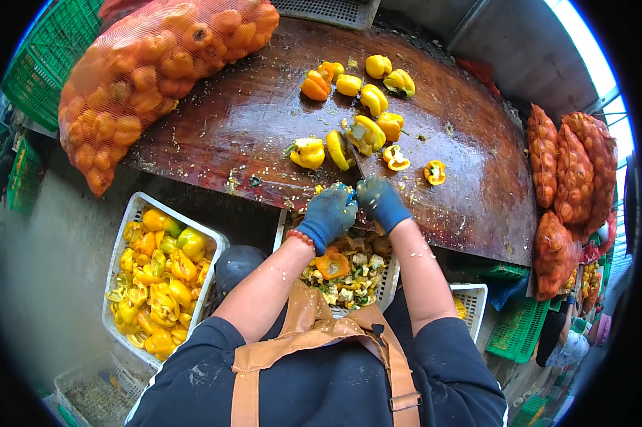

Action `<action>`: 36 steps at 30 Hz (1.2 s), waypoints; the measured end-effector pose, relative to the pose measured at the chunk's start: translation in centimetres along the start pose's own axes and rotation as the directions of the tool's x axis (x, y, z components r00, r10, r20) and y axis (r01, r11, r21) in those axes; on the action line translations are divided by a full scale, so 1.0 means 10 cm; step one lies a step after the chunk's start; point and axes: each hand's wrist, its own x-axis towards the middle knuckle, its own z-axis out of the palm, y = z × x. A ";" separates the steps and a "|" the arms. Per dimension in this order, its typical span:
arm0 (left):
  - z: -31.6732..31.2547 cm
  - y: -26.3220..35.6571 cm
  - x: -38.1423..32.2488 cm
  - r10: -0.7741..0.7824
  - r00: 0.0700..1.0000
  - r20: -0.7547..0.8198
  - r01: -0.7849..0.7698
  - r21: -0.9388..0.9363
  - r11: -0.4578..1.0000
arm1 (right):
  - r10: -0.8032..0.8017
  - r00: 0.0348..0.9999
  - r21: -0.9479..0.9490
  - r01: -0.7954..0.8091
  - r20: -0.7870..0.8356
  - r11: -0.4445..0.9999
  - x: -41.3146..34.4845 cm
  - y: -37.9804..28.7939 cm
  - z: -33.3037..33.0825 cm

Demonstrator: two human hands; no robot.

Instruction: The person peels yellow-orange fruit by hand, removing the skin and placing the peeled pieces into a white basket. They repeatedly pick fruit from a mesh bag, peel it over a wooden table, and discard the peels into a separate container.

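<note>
Both hands wear blue knit gloves and meet at the near edge of a wet wooden table (219, 123). My right hand (379, 196) is closed around the handle of a knife (357, 159), whose dark blade points away over the table beside a cut yellow bell pepper (340, 150). My left hand (331, 207) is curled close beside it, with small yellow bits at its fingertips; what it holds is hidden. Cut pepper pieces (396, 158) and several whole yellow and orange peppers (374, 100) lie beyond. Below the hands, a white crate (390, 283) holds pepper cores and scraps.
A white crate (119, 251) of cut yellow peppers stands at left. A red mesh sack of peppers (161, 69) lies on the table's left; more sacks (572, 165) stand at right. Green crates (518, 328) are at the right, where another person (566, 341) is partly visible.
</note>
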 end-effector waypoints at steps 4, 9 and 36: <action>0.03 -0.02 -0.02 0.028 0.993 -0.111 -0.030 -0.012 0.999 | -0.068 0.990 0.214 0.040 0.127 0.976 0.19 0.35 -0.37; 0.04 -0.07 0.00 -0.010 1.000 -0.029 0.009 -0.043 0.999 | 0.448 0.679 0.757 -0.654 0.581 0.009 0.47 0.07 -0.64; 0.06 0.04 0.03 -0.131 0.981 0.141 0.128 0.035 0.991 | 0.178 0.863 0.018 -0.193 -0.473 0.981 -0.62 1.35 0.12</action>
